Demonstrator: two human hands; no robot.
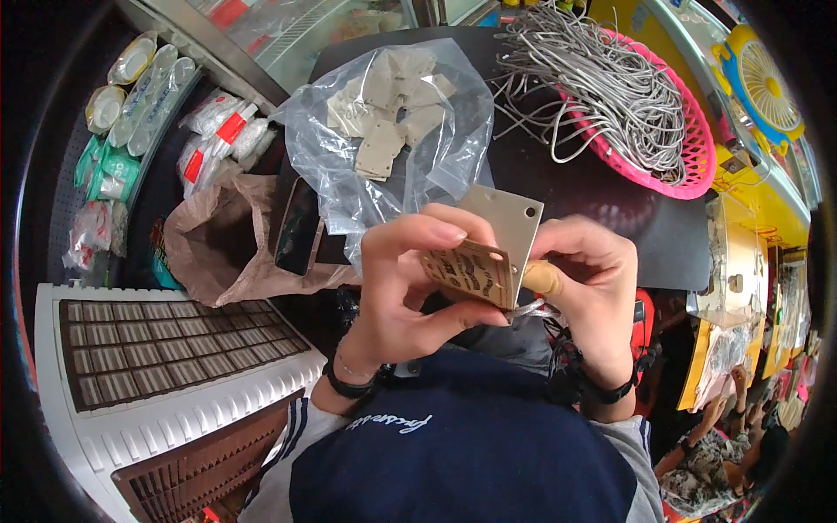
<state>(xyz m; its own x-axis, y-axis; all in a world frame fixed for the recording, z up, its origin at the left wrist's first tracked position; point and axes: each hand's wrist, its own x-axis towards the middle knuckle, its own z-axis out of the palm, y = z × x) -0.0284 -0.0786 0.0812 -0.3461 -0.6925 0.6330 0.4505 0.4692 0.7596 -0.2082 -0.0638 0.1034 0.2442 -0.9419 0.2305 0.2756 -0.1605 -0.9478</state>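
Between my two hands, in front of my chest, are a flat beige plate with small holes near its edge and a brown printed tag angled against it. My left hand grips the tag and plate between thumb and fingers. My right hand is pinched at the plate's right edge, its thumb in a tan covering. A thin grey cord runs out below that thumb; the fingers hide its upper part. Just beyond lies a clear plastic bag with several similar beige plates on it.
On the dark table, a pink basket overflows with grey cords. At left are a phone, an open brown bag and a white air cooler. A blue-and-yellow fan stands far right; other people are at lower right.
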